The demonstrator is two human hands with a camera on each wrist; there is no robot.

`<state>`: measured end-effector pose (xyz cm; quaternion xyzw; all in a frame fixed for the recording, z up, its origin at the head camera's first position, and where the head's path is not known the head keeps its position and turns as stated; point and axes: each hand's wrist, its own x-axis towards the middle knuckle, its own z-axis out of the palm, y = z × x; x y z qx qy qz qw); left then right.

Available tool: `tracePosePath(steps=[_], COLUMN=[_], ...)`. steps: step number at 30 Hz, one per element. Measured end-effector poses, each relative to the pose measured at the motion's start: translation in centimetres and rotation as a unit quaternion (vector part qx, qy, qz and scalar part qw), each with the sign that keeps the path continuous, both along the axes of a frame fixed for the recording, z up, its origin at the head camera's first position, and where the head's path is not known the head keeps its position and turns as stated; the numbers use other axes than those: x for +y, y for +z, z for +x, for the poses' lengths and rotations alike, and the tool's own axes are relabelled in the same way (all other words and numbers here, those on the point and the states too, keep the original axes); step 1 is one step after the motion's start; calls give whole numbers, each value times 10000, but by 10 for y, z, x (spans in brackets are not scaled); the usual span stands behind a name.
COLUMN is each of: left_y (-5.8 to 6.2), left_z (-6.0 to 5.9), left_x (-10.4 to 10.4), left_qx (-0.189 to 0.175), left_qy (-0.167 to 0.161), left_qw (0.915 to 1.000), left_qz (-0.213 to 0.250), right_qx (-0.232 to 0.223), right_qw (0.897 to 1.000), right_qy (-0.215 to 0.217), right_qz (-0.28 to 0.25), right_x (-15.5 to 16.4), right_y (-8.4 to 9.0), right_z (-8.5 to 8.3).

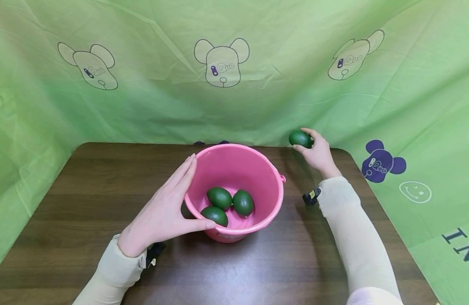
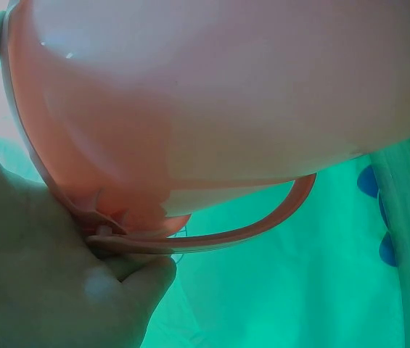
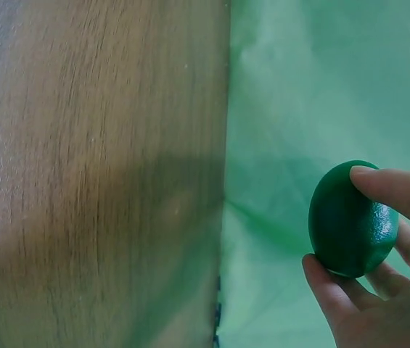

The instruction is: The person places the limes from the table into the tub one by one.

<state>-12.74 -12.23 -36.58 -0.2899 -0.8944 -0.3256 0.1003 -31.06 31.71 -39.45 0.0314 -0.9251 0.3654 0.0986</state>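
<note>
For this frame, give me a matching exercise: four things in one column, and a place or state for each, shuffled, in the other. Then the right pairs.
Things
1. left hand
2. right hand
3. pink bucket
4. three green fruits

Places or states
A. lie inside the bucket
B. stands on the brown table, in front of the green cloth
C. holds a single green fruit near the table's far edge
D. rests flat against the bucket's rim and outer wall, thumb at the near rim

Pairs: 1-D, 2-C, 3-B, 4-A
</note>
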Motion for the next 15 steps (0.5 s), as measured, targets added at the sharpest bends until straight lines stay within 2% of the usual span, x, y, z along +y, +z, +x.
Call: tracePosePath(steps=[15], left_y=[0], left_z=[-1], left_x=[0], left_qx=[15], left_qy=[-29], left_qw=[10000], left_qz=[-7], right_qx=[310], right_qw=[9994], right_qy=[110], right_qz=[-75], right_x=[-8], right_y=[7], right_z=[6])
